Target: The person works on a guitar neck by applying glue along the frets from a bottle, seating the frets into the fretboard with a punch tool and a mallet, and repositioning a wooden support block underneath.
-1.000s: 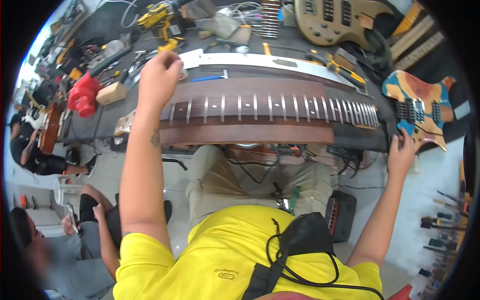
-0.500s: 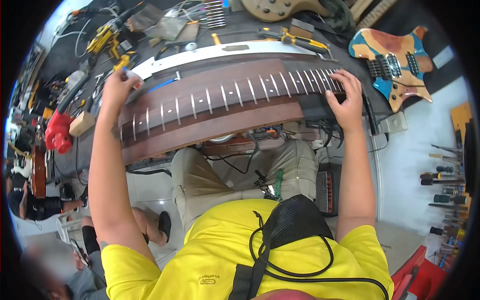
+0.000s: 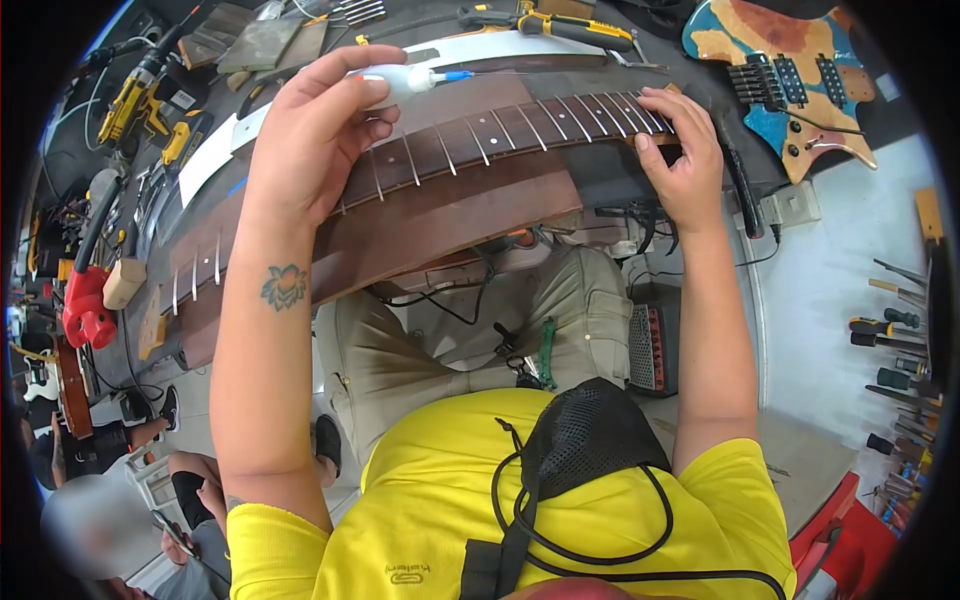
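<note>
A small white squeeze bottle [image 3: 404, 82] with a narrow blue tip is pinched in my left hand [image 3: 330, 120]. It lies nearly level above the far edge of a guitar neck [image 3: 430, 152], its tip pointing right. The neck has a dark fretboard with metal frets and pale dot inlays, and faces up. My left wrist and forearm hide part of it. My right hand [image 3: 685, 150] grips the neck's right end, fingers over the far side and thumb at the near edge. Beneath the neck is a flat brown wooden board [image 3: 480, 200].
A blue and tan guitar body [image 3: 780, 80] lies at the right of the bench. A yellow drill [image 3: 130, 105], a red tool [image 3: 88, 310] and a yellow-handled knife [image 3: 575, 28] lie around. Tools hang on the right wall. Another person [image 3: 190, 510] sits at lower left.
My left hand has moved right with the bottle, from the neck's left part to over its middle. My right hand stays on the neck's right end. The head view has shifted somewhat.
</note>
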`<control>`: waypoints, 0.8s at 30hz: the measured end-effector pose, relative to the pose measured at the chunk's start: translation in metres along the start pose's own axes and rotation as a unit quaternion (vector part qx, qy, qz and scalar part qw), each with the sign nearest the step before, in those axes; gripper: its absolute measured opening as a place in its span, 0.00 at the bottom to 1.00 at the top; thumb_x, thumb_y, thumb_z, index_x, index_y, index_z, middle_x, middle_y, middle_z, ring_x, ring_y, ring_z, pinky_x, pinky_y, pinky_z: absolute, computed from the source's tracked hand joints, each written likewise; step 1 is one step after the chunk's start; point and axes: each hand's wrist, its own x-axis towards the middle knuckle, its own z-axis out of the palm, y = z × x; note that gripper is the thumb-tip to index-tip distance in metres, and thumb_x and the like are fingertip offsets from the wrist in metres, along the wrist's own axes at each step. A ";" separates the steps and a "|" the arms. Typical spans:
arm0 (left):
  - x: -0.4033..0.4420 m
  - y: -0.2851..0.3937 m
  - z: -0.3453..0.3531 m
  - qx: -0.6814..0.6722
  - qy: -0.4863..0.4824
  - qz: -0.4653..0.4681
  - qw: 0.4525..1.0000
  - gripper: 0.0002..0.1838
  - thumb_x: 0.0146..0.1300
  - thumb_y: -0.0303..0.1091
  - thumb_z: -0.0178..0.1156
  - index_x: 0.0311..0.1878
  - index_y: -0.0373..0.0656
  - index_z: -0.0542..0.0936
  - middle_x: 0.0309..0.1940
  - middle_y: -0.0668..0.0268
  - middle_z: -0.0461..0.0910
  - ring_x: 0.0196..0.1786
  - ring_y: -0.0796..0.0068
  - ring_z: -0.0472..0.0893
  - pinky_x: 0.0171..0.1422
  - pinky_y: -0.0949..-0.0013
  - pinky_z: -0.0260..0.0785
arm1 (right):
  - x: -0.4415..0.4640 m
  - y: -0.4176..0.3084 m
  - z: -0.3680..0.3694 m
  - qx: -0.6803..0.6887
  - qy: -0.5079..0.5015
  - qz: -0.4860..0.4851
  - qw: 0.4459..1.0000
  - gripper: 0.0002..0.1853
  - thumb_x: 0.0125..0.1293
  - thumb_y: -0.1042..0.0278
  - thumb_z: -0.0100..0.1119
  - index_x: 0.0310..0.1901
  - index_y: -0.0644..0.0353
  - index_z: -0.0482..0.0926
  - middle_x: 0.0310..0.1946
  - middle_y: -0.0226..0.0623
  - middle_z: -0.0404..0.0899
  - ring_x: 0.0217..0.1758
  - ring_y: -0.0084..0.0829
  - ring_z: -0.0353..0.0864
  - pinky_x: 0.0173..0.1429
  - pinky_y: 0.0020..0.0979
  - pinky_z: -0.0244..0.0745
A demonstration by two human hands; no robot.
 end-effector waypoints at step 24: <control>-0.011 -0.019 0.016 0.215 0.013 0.049 0.975 0.14 0.68 0.29 0.66 0.55 0.36 0.86 0.40 0.71 0.85 0.41 0.87 0.78 0.47 0.79 0.69 | 0.000 -0.003 0.002 0.016 0.004 -0.009 1.000 0.23 0.58 0.65 0.70 0.57 0.58 0.86 0.61 0.40 0.86 0.71 0.45 0.77 0.77 0.44 0.66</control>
